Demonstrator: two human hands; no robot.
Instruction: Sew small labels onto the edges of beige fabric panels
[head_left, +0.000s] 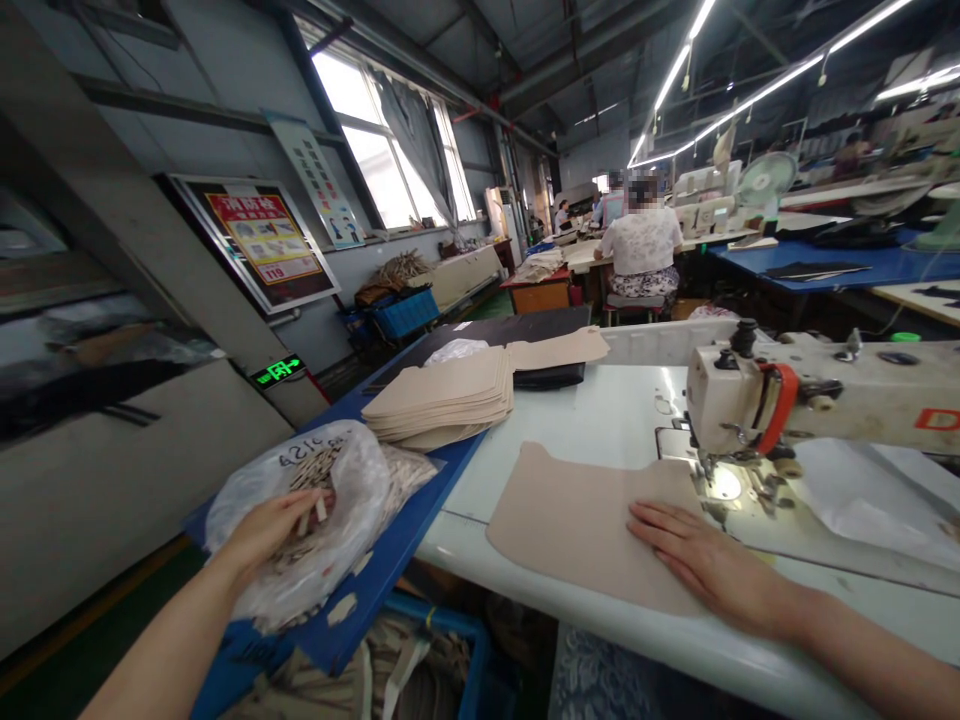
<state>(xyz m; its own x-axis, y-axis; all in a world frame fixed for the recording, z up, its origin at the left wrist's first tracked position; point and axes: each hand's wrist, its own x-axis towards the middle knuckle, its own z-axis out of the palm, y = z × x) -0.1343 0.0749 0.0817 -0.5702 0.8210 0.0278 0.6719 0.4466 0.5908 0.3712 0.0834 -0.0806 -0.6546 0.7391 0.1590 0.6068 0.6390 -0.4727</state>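
Note:
My left hand (271, 530) reaches into a clear plastic bag (330, 500) of small beige strips, with its fingers closed on a few of them. The bag lies on a blue side table (390, 560). My right hand (705, 560) lies flat and open on a beige fabric piece (577, 520) spread on the white sewing table (615, 420). The fingertips point left. Just right of the fabric stands the sewing machine (810, 400), its needle area lit by a small lamp.
A stack of beige cut pieces (450, 400) sits behind the bag, with a dark bundle (547, 375) beside it. A blue bin (442, 670) with strips is under the table. A seated person (643, 255) works at a far table. A grey wall stands to the left.

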